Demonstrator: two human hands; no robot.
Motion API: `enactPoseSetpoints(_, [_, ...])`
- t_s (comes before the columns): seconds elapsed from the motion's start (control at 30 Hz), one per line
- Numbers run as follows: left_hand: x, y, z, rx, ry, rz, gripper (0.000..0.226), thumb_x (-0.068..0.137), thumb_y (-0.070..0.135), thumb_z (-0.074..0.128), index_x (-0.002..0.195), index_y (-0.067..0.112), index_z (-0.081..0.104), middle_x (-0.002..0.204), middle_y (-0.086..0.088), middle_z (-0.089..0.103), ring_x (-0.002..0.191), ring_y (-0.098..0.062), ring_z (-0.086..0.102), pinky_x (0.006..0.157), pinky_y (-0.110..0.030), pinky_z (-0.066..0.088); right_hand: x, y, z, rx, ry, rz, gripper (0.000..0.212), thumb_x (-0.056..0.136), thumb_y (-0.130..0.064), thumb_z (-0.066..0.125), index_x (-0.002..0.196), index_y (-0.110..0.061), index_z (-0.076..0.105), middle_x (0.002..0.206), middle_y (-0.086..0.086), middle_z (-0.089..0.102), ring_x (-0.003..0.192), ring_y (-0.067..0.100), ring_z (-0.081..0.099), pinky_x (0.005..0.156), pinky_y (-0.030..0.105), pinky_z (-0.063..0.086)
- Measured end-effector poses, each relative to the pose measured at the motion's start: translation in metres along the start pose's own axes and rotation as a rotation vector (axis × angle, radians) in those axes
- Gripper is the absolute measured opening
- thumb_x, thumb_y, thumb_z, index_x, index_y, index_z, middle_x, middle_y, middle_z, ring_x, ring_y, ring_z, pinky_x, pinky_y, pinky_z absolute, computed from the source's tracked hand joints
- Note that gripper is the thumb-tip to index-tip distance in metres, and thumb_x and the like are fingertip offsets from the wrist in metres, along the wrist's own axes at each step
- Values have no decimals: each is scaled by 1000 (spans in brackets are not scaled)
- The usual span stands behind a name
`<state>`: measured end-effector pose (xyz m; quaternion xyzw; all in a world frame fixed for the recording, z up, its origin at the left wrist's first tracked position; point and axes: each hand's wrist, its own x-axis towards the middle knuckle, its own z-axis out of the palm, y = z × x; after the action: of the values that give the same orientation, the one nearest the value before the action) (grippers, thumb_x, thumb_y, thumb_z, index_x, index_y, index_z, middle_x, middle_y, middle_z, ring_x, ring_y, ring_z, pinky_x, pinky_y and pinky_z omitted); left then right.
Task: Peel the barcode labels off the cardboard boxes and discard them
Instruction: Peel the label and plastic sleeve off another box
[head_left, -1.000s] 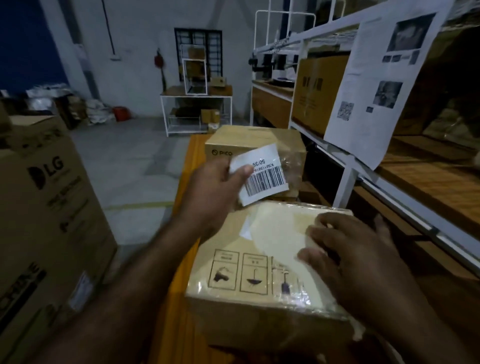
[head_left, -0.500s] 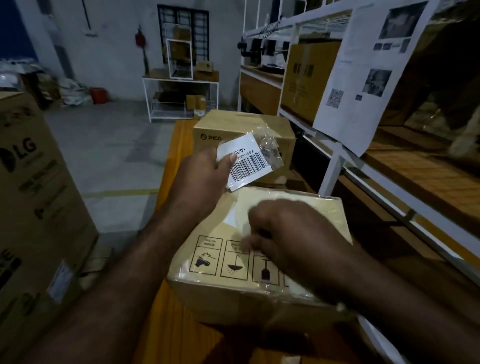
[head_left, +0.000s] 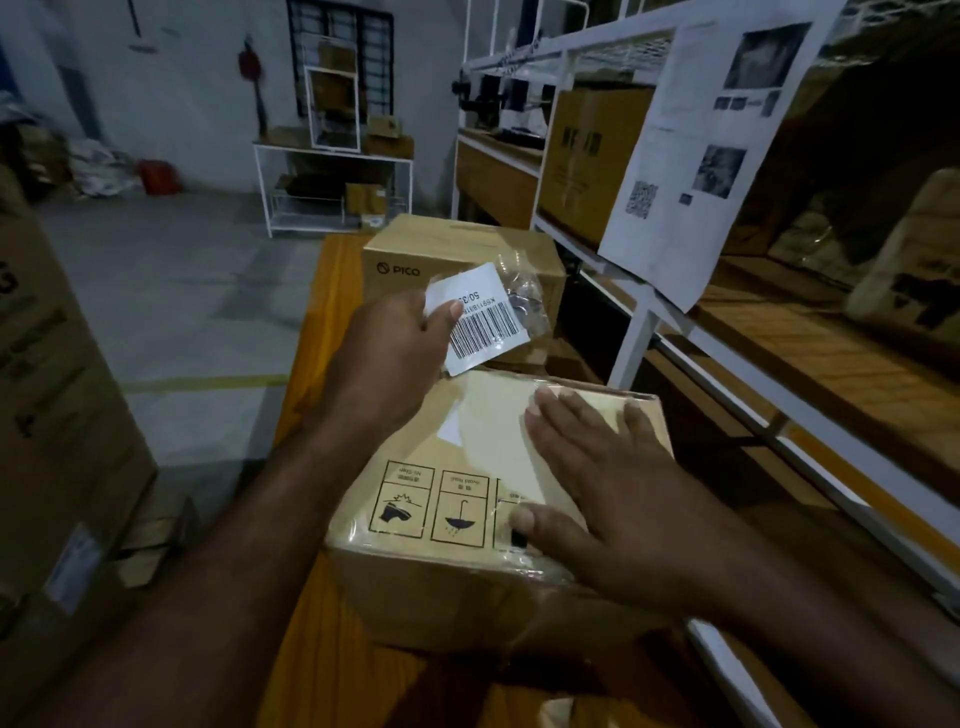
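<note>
The left hand, at frame centre, pinches the peeled label with the thumb on its printed face. The label is held clear of the near box, in front of the PICO box. A crumpled bit of clear film clings to the label's right edge. The right hand, lower right, lies flat with straight fingers pressing the near box's top and grips nothing.

The label looks fully off, so the step in hand is likely getting rid of it. To do that well, keep the sticky side away from fingers and cardboard, fold it onto itself with the film inside, and drop it as one piece. A small white scrap is stuck to the box top left of the right hand; if it is label residue, it should be picked off before moving on. The flat hand steadies the box for that.

No bin shows anywhere in frame, so where the label will go cannot be told. Both boxes sit closed on the orange table, one behind the other, contents hidden. The rack on the right carries a brown box on a shelf and a printed sheet hung on its front. A large box stands at the left edge.
</note>
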<state>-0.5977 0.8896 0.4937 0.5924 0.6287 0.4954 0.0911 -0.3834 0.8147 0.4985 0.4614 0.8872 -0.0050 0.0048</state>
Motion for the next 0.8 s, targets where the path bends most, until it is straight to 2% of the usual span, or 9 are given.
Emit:
enactPoseSetpoints(0.1, [7, -2, 5, 26, -12, 10, 33, 99, 45, 51, 95, 18, 69, 82, 3, 72, 68, -12, 69, 63, -41, 60, -32, -10, 7, 60, -18, -5, 83, 76, -80, -5, 151, -45, -3, 154, -28, -18, 142, -8, -19, 120, 33, -10])
enactPoseSetpoints(0.2, [8, 1, 7, 44, -24, 32, 34, 101, 44, 50, 97, 16, 68, 84, 1, 72, 69, -12, 69, 61, -38, 60, -52, -3, 30, -31, 127, -49, 65, 95, -67, 8, 139, -34, 43, 149, -12, 42, 139, 11, 37, 105, 33, 26])
enactPoseSetpoints(0.23, [6, 2, 8, 51, -15, 45, 33, 101, 44, 50, 96, 16, 67, 83, 0, 71, 67, -11, 68, 58, -35, 59, -57, 2, 39, -47, 204, -98, 55, 100, -58, 12, 133, -31, 47, 142, -8, 51, 133, 12, 43, 102, 37, 31])
enactPoseSetpoints(0.3, [3, 6, 6, 37, 6, 56, 33, 101, 44, 49, 96, 16, 66, 80, 1, 70, 65, -9, 67, 50, -27, 52, -65, 4, 49, -53, 390, -216, 34, 101, -40, 32, 126, -26, 51, 134, -6, 58, 125, 9, 45, 103, 30, 40])
enactPoseSetpoints(0.37, [1, 4, 3, -42, 29, 34, 33, 101, 43, 50, 102, 15, 66, 84, 2, 71, 67, -6, 67, 48, -21, 49, -69, -1, 47, -34, 559, -215, 29, 87, -29, 61, 116, -24, 63, 119, -3, 68, 114, 9, 49, 89, 24, 49])
enactPoseSetpoints(0.4, [0, 2, 0, -114, 51, 13, 33, 101, 42, 51, 106, 13, 66, 88, 0, 72, 69, -7, 68, 50, -23, 54, -69, -5, 44, -12, 615, -186, 24, 87, -27, 68, 111, -24, 69, 112, -2, 71, 107, 9, 50, 82, 26, 50])
enactPoseSetpoints(0.5, [-7, 0, -7, -263, 117, -28, 35, 101, 42, 52, 112, 12, 64, 96, -3, 73, 77, -14, 72, 58, -39, 63, -72, -6, 42, 123, 621, -90, 28, 80, -36, 57, 107, -33, 66, 101, -9, 66, 95, 3, 49, 72, 22, 50])
enactPoseSetpoints(0.63, [-15, 8, -14, -218, 206, -4, 32, 100, 41, 53, 104, 12, 65, 90, 2, 72, 74, -9, 70, 53, -24, 53, -68, 12, 40, 241, 573, -19, 30, 72, -24, 77, 92, -41, 63, 90, -29, 50, 88, -4, 50, 67, 15, 42])
enactPoseSetpoints(0.8, [-25, 7, -24, -285, 183, -119, 24, 99, 37, 56, 105, 18, 68, 89, 2, 74, 76, -12, 72, 57, -30, 59, -54, 30, 29, 418, 518, -29, 35, 71, -16, 82, 77, -45, 63, 84, -24, 60, 87, -2, 59, 70, 20, 49])
